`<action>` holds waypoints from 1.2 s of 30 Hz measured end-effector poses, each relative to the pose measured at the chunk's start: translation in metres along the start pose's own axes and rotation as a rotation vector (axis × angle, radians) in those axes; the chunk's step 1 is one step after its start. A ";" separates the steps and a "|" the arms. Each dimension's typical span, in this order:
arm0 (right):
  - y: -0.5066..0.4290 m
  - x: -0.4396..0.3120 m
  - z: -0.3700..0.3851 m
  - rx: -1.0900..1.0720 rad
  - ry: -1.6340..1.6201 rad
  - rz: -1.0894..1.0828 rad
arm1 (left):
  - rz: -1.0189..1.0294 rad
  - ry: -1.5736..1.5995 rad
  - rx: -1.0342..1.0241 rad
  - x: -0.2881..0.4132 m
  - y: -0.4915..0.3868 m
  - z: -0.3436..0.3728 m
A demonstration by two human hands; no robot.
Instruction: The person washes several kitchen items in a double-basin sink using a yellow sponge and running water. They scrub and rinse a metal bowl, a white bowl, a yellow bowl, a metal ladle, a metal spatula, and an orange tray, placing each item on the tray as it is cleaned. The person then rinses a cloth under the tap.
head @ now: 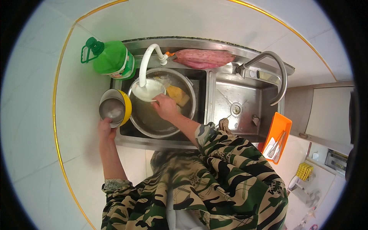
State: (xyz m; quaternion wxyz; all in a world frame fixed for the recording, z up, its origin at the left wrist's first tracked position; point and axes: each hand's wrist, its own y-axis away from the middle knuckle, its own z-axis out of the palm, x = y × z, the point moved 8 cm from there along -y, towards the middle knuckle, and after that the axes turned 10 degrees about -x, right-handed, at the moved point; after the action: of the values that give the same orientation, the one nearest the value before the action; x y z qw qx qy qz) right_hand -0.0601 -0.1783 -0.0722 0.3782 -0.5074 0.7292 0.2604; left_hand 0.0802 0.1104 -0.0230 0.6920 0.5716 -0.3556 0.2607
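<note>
At the left edge of the sink, my left hand (107,130) grips a bowl (128,109), yellow outside and pale inside, tilted with its mouth facing up and left. My right hand (166,107) pinches the rim of a white bowl (145,93). That bowl is right under the outlet of a white curved faucet (146,59), above a round steel basin (193,99). Cloudy water (149,118) fills part of the basin, with a yellow sponge (178,95) and a piece of clear plastic (163,80) in it.
A green plastic jug (110,59) stands at the back left. Behind the basin lies a long pink bundle (204,58), its material unclear. On the right are a steel sink bowl (230,97), a steel faucet (280,74) and an orange tray (281,119) holding whisks (277,146).
</note>
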 end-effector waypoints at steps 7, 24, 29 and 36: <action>-0.011 0.019 0.026 -0.072 -1.039 0.652 | 0.051 0.004 -0.007 0.005 0.009 -0.002; -0.044 -0.009 0.068 0.246 -2.084 0.879 | 0.031 -0.003 0.017 0.002 0.028 0.010; -0.022 0.023 0.057 0.366 -2.293 0.924 | 0.043 0.016 0.041 -0.001 0.030 -0.004; 0.054 0.051 0.041 -0.083 -1.729 0.952 | 0.049 0.020 0.030 -0.012 0.022 -0.007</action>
State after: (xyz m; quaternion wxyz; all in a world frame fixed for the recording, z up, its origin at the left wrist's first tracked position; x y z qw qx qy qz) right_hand -0.1095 -0.1557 -0.1375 0.6184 0.1912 0.3200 0.6918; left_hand 0.0575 0.1228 -0.0200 0.6804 0.5704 -0.3587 0.2882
